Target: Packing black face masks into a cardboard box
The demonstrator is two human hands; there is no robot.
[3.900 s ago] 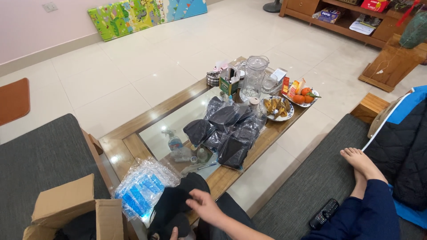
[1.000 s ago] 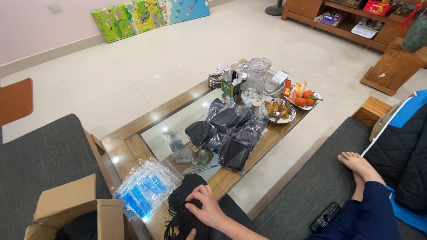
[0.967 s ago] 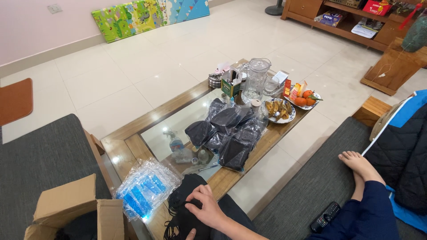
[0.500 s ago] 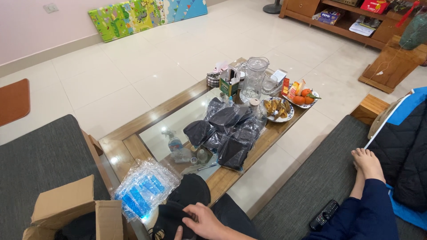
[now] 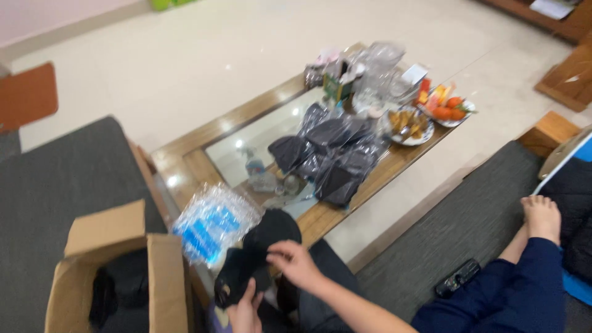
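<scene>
Bare right hand (image 5: 295, 264) and forearm, no sleeve. Bare left hand (image 5: 245, 313) too. Dark blue trouser leg (image 5: 493, 296), foot (image 5: 542, 217) unshod.

1. Home living room, seen from a seat at floor level.
2. Low wooden coffee table (image 5: 185, 161) with glass top, on a pale tiled floor (image 5: 185, 74).
3. Dark grey rug (image 5: 55, 185) on both sides of the table.
4. Table clutter is domestic: fruit plate (image 5: 447, 111), snack plate (image 5: 407, 126), glass jug (image 5: 379, 71).
5. Remote (image 5: 457, 277) lies on the rug; a bare foot (image 5: 542, 216) rests nearby.
6. Wooden furniture (image 5: 570, 74) at the right edge.
</scene>
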